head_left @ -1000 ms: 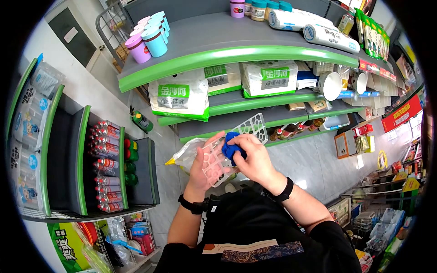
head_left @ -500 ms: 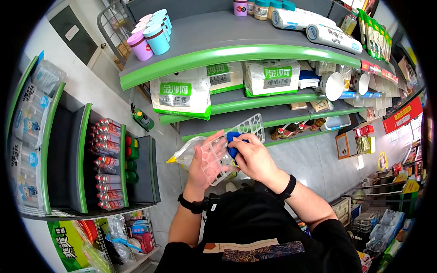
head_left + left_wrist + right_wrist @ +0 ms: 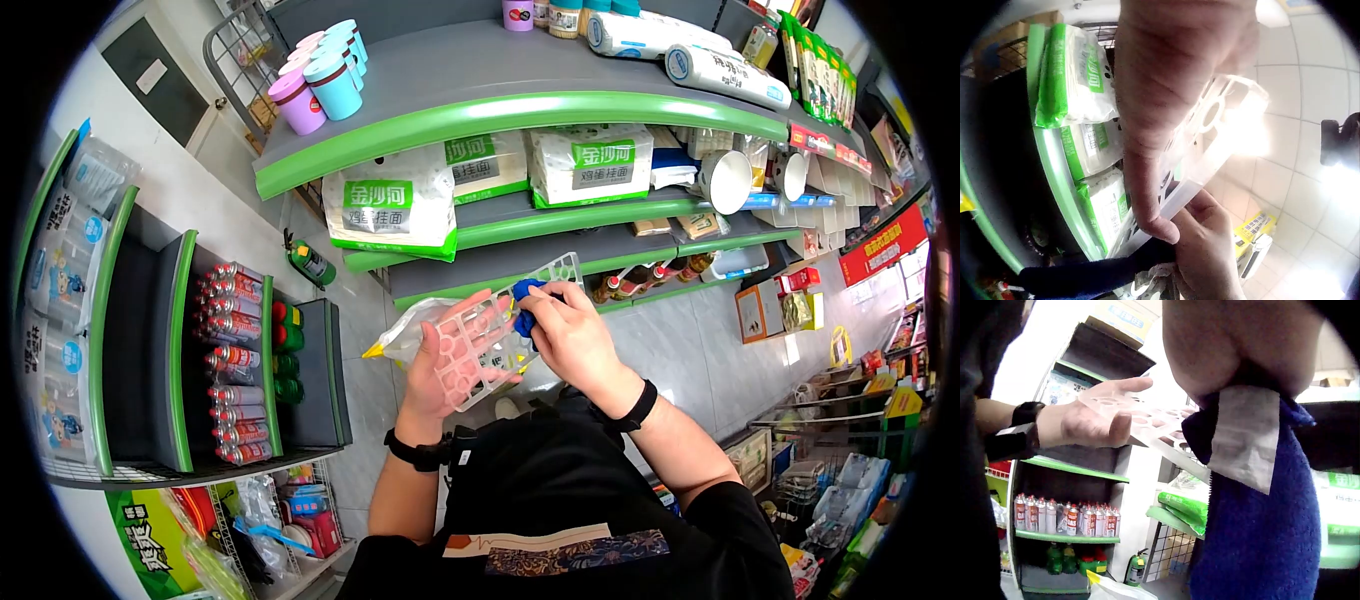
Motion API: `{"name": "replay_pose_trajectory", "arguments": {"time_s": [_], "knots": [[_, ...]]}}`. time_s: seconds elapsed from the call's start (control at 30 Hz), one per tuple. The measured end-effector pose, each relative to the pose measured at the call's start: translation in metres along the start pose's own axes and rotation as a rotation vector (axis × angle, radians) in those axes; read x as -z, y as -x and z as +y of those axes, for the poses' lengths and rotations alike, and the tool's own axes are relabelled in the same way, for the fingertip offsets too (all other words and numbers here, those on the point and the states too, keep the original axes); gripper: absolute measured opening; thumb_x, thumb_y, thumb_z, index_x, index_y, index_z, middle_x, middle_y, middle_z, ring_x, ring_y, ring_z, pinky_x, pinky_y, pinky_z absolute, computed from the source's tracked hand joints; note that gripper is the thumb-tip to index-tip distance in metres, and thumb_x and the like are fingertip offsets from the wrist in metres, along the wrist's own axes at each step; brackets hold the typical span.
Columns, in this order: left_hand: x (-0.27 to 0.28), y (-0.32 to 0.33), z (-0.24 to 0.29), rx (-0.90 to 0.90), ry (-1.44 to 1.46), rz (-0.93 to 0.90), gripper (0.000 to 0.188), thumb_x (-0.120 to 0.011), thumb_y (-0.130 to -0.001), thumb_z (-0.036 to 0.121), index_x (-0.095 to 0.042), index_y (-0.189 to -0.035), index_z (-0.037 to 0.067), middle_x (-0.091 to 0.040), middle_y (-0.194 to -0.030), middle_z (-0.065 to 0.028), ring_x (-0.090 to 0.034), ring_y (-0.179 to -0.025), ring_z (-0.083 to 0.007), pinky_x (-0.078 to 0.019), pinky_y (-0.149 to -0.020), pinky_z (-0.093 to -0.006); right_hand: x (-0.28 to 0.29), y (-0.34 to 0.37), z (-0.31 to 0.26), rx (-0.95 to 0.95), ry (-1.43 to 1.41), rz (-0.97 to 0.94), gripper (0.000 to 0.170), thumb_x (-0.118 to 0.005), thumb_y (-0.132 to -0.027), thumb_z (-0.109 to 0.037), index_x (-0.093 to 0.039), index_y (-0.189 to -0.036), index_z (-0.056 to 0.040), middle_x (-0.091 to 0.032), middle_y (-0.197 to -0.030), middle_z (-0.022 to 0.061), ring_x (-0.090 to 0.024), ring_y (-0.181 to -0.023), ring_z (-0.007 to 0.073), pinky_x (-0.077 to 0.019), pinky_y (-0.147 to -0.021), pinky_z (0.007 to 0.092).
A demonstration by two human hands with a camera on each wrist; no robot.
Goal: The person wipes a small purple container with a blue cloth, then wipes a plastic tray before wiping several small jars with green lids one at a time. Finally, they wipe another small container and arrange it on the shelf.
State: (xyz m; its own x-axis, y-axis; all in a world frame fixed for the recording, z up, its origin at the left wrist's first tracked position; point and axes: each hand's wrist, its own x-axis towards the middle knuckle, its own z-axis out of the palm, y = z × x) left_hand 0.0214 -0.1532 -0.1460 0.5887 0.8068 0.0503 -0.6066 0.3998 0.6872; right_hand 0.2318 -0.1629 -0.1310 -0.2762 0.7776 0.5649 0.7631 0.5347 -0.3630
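A translucent white plastic rack with rows of holes [image 3: 465, 375] lies across my left hand [image 3: 440, 365], slanting up to the right. The left fingers are straight behind the rack and show through it; the thumb stands at its near side. My right hand [image 3: 580, 335] pinches a blue cloth [image 3: 525, 310] against the rack's right part. In the right wrist view the blue cloth [image 3: 1260, 531] hangs long, with a white tag [image 3: 1247, 437] near the fingers. The left wrist view shows the right hand [image 3: 1200, 244] behind the rack's edge.
Below the left hand is a clear bag with a yellow corner [image 3: 402, 338]. Ahead, shelves with green edges [image 3: 520, 108] hold noodle packs [image 3: 390, 210], cups [image 3: 333, 85] and rolls. Gas canisters [image 3: 238, 325] fill the left shelf, and a fire extinguisher [image 3: 312, 262] stands behind it.
The right hand and the blue cloth have shifted right and slightly up along the rack. The cloth looks less bunched in the head view. The left hand stays nearly in place.
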Motion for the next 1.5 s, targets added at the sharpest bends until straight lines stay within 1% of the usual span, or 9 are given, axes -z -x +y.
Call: {"name": "replay_pose_trajectory", "arguments": {"time_s": [0.43,0.6,0.7,0.8,0.87,1.0,1.13,1.3,1.5], "knots": [[0.001,0.002,-0.003,0.035,-0.050,0.048,0.098,-0.046,-0.091,0.073,-0.024,-0.154,0.001,-0.029,-0.158,-0.0229,-0.036,-0.141,-0.0403,-0.0536,-0.089,-0.0628,0.004,0.009,-0.019,-0.102,0.024,-0.147,0.027,-0.068,-0.073,0.001,-0.062,-0.100,0.0000,-0.069,-0.096,0.0146,-0.062,-0.092,0.0322,-0.0520,-0.083,0.0401],[0.003,-0.004,-0.007,-0.036,-0.115,0.069,0.099,-0.044,-0.093,0.072,-0.023,-0.154,-0.002,-0.027,-0.157,-0.0269,-0.039,-0.139,-0.0427,-0.0577,-0.087,-0.0567,-0.002,0.014,-0.025,-0.102,-0.199,-0.080,0.031,-0.066,-0.073,0.005,-0.065,-0.103,-0.0015,-0.070,-0.096,0.0141,-0.064,-0.095,0.0324,-0.0521,-0.087,0.0394],[0.003,-0.004,-0.006,-0.065,-0.083,0.081,0.100,-0.045,-0.091,0.073,-0.022,-0.154,-0.002,-0.027,-0.158,-0.0261,-0.037,-0.140,-0.0438,-0.0547,-0.090,-0.0617,-0.004,0.014,-0.027,-0.098,-0.269,-0.001,0.032,-0.064,-0.073,0.006,-0.066,-0.104,-0.0029,-0.071,-0.097,0.0145,-0.063,-0.095,0.0334,-0.0522,-0.087,0.0407],[0.010,-0.001,-0.008,-0.046,-0.003,0.059,0.098,-0.044,-0.092,0.073,-0.022,-0.154,-0.001,-0.025,-0.158,-0.0262,-0.032,-0.142,-0.0469,-0.0495,-0.091,-0.0699,-0.003,0.022,-0.011,-0.121,-0.255,-0.077,0.031,-0.063,-0.074,0.006,-0.066,-0.103,-0.0029,-0.070,-0.099,0.0146,-0.063,-0.096,0.0338,-0.0523,-0.086,0.0419],[0.012,0.002,-0.006,-0.077,0.090,0.056,0.097,-0.041,-0.093,0.073,-0.021,-0.155,0.001,-0.023,-0.159,-0.0245,-0.029,-0.144,-0.0459,-0.0480,-0.094,-0.0692,0.006,0.028,0.000,-0.214,-0.163,-0.018,0.027,-0.062,-0.077,0.002,-0.066,-0.103,-0.0036,-0.070,-0.102,0.0160,-0.063,-0.092,0.0337,-0.0523,-0.084,0.0405],[0.011,0.004,0.000,-0.088,0.165,0.086,0.095,-0.039,-0.094,0.073,-0.018,-0.156,0.005,-0.022,-0.160,-0.0240,-0.026,-0.146,-0.0464,-0.0456,-0.096,-0.0709,0.012,0.040,0.002,-0.651,-0.408,0.220,0.026,-0.058,-0.084,0.002,-0.066,-0.109,-0.0019,-0.068,-0.100,0.0182,-0.068,-0.092,0.0325,-0.0540,-0.079,0.0377],[-0.003,-0.005,-0.009,-0.077,0.295,0.038,0.093,-0.039,-0.095,0.070,-0.017,-0.157,0.005,-0.016,-0.161,-0.0250,-0.022,-0.145,-0.0521,-0.0435,-0.096,-0.0736,0.001,0.025,-0.024,-0.364,-0.285,0.086,0.035,-0.058,-0.081,0.004,-0.062,-0.116,0.0000,-0.066,-0.110,0.0198,-0.061,-0.109,0.0388,-0.0480,-0.096,0.0460],[-0.011,-0.013,-0.032,-0.090,0.101,0.143,0.095,-0.041,-0.093,0.074,-0.022,-0.157,0.007,-0.024,-0.161,-0.0199,-0.029,-0.145,-0.0426,-0.0469,-0.103,-0.0500,-0.006,0.036,-0.022,-0.331,-0.279,0.055,0.040,-0.059,-0.080,0.004,-0.060,-0.120,0.0015,-0.066,-0.109,0.0211,-0.060,-0.109,0.0394,-0.0489,-0.094,0.0446],[-0.050,-0.037,-0.051,-0.084,0.117,0.092,0.094,-0.041,-0.094,0.072,-0.020,-0.157,0.006,-0.020,-0.161,-0.0221,-0.037,-0.140,-0.0447,-0.0526,-0.096,-0.0566,0.031,0.047,0.012,-0.483,-0.275,0.108,0.035,-0.060,-0.082,0.002,-0.064,-0.117,-0.0007,-0.067,-0.106,0.0198,-0.063,-0.104,0.0367,-0.0517,-0.090,0.0410]]}}
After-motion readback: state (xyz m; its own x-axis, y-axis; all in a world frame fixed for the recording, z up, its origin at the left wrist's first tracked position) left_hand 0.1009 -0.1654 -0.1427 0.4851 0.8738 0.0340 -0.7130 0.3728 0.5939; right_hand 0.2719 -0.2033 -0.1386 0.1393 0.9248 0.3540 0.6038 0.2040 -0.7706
